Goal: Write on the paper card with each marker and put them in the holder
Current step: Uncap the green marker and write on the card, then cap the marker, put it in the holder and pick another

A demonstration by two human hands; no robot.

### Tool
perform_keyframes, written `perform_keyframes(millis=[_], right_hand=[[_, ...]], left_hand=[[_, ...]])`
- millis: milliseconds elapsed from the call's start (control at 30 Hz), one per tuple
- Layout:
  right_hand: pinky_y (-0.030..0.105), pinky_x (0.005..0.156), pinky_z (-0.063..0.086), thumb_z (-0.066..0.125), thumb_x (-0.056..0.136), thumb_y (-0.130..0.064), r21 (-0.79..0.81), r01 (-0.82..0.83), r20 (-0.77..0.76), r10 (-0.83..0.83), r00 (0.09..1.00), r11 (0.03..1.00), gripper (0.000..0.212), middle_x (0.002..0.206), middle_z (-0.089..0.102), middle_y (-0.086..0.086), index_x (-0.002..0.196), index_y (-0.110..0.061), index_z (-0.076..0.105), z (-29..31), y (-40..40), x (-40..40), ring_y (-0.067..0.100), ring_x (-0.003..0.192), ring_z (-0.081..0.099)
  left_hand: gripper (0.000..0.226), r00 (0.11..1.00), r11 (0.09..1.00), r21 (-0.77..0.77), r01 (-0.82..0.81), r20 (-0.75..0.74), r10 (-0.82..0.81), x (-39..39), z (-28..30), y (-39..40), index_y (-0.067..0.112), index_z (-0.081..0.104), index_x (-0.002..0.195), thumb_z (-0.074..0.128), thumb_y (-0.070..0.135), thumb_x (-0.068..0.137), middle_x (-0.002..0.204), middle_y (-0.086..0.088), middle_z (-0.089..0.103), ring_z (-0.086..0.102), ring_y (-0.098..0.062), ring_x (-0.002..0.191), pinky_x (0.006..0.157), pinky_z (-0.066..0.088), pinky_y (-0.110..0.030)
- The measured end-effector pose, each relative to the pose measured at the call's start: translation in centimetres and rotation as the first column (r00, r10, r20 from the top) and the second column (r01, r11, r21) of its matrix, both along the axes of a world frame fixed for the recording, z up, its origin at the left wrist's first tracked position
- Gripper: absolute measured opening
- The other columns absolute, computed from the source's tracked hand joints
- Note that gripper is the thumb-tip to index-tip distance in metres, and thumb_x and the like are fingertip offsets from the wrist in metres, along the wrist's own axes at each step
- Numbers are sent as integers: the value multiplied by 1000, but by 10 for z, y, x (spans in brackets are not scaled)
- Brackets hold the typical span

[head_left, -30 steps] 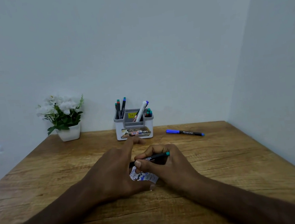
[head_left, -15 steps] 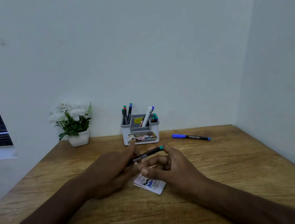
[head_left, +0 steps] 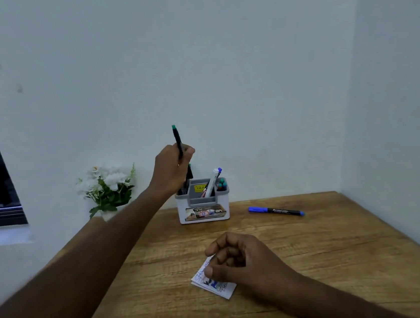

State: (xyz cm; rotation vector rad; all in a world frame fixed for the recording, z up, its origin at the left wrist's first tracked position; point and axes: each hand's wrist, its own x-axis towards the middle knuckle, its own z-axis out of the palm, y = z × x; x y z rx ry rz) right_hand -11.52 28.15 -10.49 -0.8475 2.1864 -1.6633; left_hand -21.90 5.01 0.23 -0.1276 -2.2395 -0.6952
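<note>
Over the table (head_left: 327, 255), left hand (head_left: 172, 169) grips marker (head_left: 176, 136) above holder (head_left: 183, 214); right hand (head_left: 244, 259), loosely curled, rests on card (head_left: 222, 289).

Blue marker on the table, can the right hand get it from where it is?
Probably yes. The right hand sits over the paper card, holding no marker, and the blue marker lies on the bare table beyond it, right of the holder. Nothing stands between them.
</note>
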Motion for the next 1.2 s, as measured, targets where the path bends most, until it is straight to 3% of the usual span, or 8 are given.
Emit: perform_keyframes(millis=[100, 200, 400, 700, 833, 933, 1100, 1200], right_hand=[[33, 87, 63, 89, 85, -37, 13, -5, -7, 5, 1000, 1000, 30, 102, 83, 3, 109, -27, 75, -1, 0, -1, 19, 96, 79], [19, 75, 58, 89, 85, -36, 11, -2, -21, 3, 1000, 1000, 28, 98, 83, 0, 108, -26, 76, -2, -1, -1, 6, 84, 74], [15, 74, 57, 87, 88, -31, 3, -10, -32, 10, 999, 1000, 23, 98, 83, 3, 108, -24, 77, -2, 0, -1, 1, 80, 73], [45, 89, 62, 84, 91, -34, 31, 12, -59, -11, 998, 999, 18, 102, 80, 6, 106, -27, 79, 0, 0, 1, 28, 101, 75], [45, 88, 61, 85, 91, -33, 31, 4, -67, -2, 998, 1000, 19, 105, 80, 8, 107, -23, 79, -1, -1, 2, 27, 99, 75], [50, 90, 61, 86, 89, -27, 9, 7, -69, -6, 998, 1000, 18, 104, 80, 13, 100, -16, 76, -2, -1, 0, 34, 102, 75], [46, 86, 65, 83, 82, -19, -135, 29, -99, -42, 994, 990, 12, 95, 80, 11, 85, -24, 73, 0, 3, -5, 26, 93, 80], [30, 77, 62, 78, 90, -16, -87, 285, -369, -297, 881, 954, 14, 87, 78, -4, 90, -30, 74, 7, 19, -31, 12, 84, 75]], left_hand=[[16, 997, 996, 66, -58, -51, 61, -22, -5, -4, 8, 69, 108, 65, 23, 102, 97, -4, 72, 70, -21, 88, 88, 56, -37], [26, 998, 988, 144, -64, -8, 65, -37, -11, -6, 6, 68, 116, 74, 24, 97, 93, -3, 72, 69, -15, 83, 84, 54, -26], [25, 977, 991, -6, -133, 170, 132, -56, -15, -1, 8, 73, 103, 79, 29, 91, 98, -7, 74, 71, -23, 94, 84, 51, -30], [45, 988, 991, -52, -125, 86, 129, -16, 2, 5, 3, 66, 128, 78, 31, 94, 111, -8, 74, 72, -19, 91, 94, 58, -38], [15, 998, 985, -171, 5, -64, -16, 55, -16, 19, 15, 69, 113, 67, 13, 99, 104, 2, 71, 66, -7, 82, 77, 55, -19], [18, 982, 981, -92, 173, 92, -165, 116, -61, 32, 28, 65, 107, 64, 12, 99, 89, 15, 70, 68, -2, 84, 68, 50, -8], [31, 865, 939, 167, 300, 368, -342, 157, -108, 43, 36, 47, 126, 60, 18, 103, 96, 18, 71, 72, -2, 86, 66, 56, -18], [33, 852, 932, 128, 339, 379, -362, 154, -111, 42, 32, 53, 125, 70, 22, 98, 101, 14, 71, 68, 0, 96, 68, 52, -14]])
